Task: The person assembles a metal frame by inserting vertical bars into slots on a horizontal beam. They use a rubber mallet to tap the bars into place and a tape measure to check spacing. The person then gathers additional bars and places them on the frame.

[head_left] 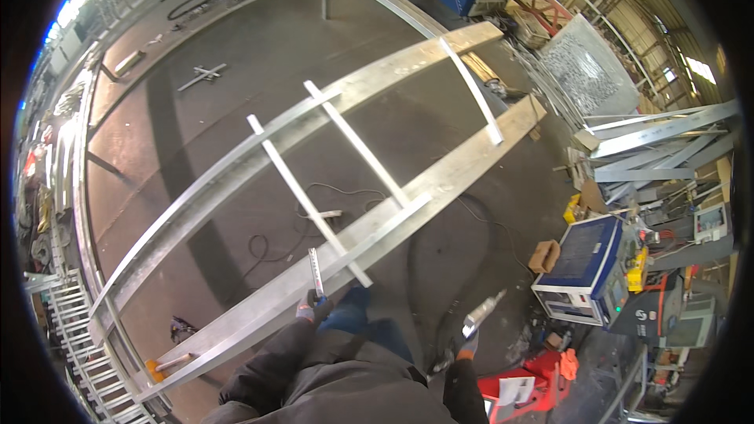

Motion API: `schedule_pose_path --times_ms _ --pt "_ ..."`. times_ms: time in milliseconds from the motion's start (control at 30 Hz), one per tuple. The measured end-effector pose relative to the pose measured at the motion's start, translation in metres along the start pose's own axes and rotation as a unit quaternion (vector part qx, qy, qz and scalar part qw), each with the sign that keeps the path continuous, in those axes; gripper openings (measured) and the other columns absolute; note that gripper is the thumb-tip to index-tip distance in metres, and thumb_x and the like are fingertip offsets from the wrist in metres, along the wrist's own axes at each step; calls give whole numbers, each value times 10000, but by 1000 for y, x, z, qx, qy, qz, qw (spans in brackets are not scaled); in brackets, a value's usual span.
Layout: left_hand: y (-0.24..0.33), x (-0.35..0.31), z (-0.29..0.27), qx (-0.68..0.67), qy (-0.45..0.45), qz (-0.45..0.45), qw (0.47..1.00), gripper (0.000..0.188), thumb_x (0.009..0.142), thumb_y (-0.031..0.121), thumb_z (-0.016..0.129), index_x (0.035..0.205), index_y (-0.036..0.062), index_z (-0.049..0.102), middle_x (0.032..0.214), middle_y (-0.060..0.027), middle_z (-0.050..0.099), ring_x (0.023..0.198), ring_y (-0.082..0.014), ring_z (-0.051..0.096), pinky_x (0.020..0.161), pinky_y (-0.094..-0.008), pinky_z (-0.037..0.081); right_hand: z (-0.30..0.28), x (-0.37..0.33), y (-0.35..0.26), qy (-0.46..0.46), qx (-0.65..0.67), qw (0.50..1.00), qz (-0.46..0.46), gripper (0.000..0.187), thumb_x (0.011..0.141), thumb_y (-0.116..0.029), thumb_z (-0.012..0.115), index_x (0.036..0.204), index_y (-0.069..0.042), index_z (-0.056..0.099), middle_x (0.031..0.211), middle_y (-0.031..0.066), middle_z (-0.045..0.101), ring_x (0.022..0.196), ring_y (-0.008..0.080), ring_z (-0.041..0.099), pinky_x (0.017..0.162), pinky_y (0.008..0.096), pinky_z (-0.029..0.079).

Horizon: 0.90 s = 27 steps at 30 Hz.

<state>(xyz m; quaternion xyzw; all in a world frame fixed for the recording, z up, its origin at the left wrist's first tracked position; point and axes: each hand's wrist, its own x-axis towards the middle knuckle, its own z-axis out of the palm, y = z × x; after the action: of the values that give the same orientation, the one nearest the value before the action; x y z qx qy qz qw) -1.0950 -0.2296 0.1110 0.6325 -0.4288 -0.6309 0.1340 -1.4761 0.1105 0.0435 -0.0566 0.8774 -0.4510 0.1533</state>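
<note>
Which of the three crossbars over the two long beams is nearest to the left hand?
The leftmost crossbar: its lower end extends past the near beam, closest to the left hand. The middle crossbar and the rightmost crossbar lie farther away.

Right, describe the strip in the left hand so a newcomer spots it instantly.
Find the big metal frame across the middle. At its near beam, the left hand holds a short, pale strip. Unlike the longer, plain crossbars, it carries dark markings.

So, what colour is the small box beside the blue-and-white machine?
The box is brown, seen best in the head view.
</note>
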Motion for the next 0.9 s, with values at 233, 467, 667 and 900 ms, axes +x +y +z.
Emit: schedule_pose_path --times_ms 233,467,667,900 --pt "75 10 50 -14 -3 18 1000 318 838 219 784 1019 34 599 828 -71 641 650 -114 617 544 -293 495 51 262 -148 -68 68 989 -110 628 807 -163 835 1360 -20 575 1040 57 693 917 162 630 818 349 538" --pt "80 -27 83 -70 146 -49 986 273 870 169 761 1042 38 593 791 -35 606 638 -100 581 541 -281 489 211 449 -301 -141 -55 966 -208 582 813 -196 820 1324 -10 610 1101 129 715 962 204 653 899 357 536" --pt "127 -48 147 -133 133 -150 971 323 844 124 743 1117 37 594 879 -33 623 725 -97 607 604 -270 507 361 531 -337 -251 -153 940 -172 397 844 -188 810 1160 -37 624 959 134 671 730 246 671 618 384 551" --pt "183 55 251 143 76 23 987 605 793 229 821 1336 47 623 1168 -210 659 1126 -315 632 926 -415 539 333 470 -334 -144 -208 880 -401 429 905 -118 723 1296 -18 577 1299 219 596 1225 396 573 1036 460 483"
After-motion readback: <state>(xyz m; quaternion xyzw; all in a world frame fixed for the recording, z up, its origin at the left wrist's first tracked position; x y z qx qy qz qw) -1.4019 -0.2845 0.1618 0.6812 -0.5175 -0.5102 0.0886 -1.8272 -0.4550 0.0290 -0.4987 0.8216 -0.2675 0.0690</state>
